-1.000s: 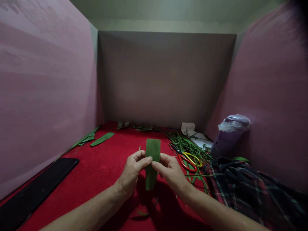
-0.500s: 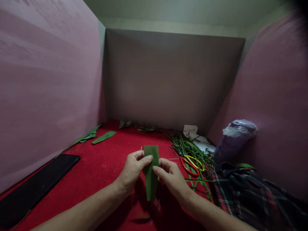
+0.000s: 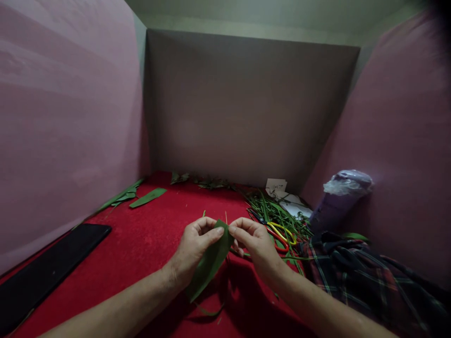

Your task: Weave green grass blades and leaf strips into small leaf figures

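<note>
A broad green leaf piece (image 3: 210,265) hangs slanted between my hands, its upper end pinched and its lower end down to the left. My left hand (image 3: 195,246) grips its upper left edge with the thumb on top. At the upper right corner, my right hand (image 3: 254,241) pinches the leaf between thumb and fingers. A thin pale stick or stem stands up just behind the fingertips; which hand holds it I cannot tell. Scissors (image 3: 276,232) with one red and one yellow handle lie right beside my right hand, partly hidden by it.
Cut green stems and leaves (image 3: 271,206) are heaped behind the scissors, by white paper (image 3: 294,205). A plaid cloth (image 3: 355,277) and a plastic-wrapped purple roll (image 3: 338,202) are at right. On the left are a black flat slab (image 3: 52,270) and a loose leaf (image 3: 148,197) on red cloth (image 3: 141,253).
The leaf has turned from upright to slanted, its lower end swinging left. My right hand has moved up to its top corner. The view has shifted slightly.
</note>
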`<state>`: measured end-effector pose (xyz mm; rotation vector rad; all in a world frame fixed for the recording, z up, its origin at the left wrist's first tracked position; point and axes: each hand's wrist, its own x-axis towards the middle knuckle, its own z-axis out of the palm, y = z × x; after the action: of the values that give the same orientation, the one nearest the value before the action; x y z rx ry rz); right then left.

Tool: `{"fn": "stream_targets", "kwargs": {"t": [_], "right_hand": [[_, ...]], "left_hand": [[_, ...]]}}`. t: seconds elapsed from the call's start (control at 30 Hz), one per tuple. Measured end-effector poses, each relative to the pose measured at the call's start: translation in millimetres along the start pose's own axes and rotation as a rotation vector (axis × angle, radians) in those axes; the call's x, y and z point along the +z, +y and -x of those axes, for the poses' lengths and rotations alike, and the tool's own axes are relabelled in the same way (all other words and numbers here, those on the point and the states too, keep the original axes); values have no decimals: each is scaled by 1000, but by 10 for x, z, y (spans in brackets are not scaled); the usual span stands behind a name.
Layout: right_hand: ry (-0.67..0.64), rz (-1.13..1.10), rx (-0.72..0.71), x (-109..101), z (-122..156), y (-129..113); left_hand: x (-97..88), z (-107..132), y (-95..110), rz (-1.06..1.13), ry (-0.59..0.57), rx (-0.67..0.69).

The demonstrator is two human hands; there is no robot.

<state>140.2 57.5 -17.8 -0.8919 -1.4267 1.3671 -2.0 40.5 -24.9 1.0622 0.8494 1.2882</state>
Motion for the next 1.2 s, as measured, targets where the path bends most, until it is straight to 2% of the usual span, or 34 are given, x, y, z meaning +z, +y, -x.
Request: {"fn": "stream_targets", "kwargs": {"t": [0.17, 0.43, 0.67, 1.0, 1.2], "right_hand": [[-7, 28, -5, -17, 0, 0], [-113, 48, 27, -52, 1, -7], [-60, 100, 52, -57, -13, -3], [-51, 135, 46, -55, -2, -4], [-56, 56, 80, -44, -8, 54]], "left_hand": [[-18, 1, 64, -94, 13, -45], [-15, -7, 80, -51, -73, -95], [-11, 0, 98, -229, -53, 10], [-28, -15, 60, -261, -74, 4], [-32, -16, 38, -245, -88, 31]]}}
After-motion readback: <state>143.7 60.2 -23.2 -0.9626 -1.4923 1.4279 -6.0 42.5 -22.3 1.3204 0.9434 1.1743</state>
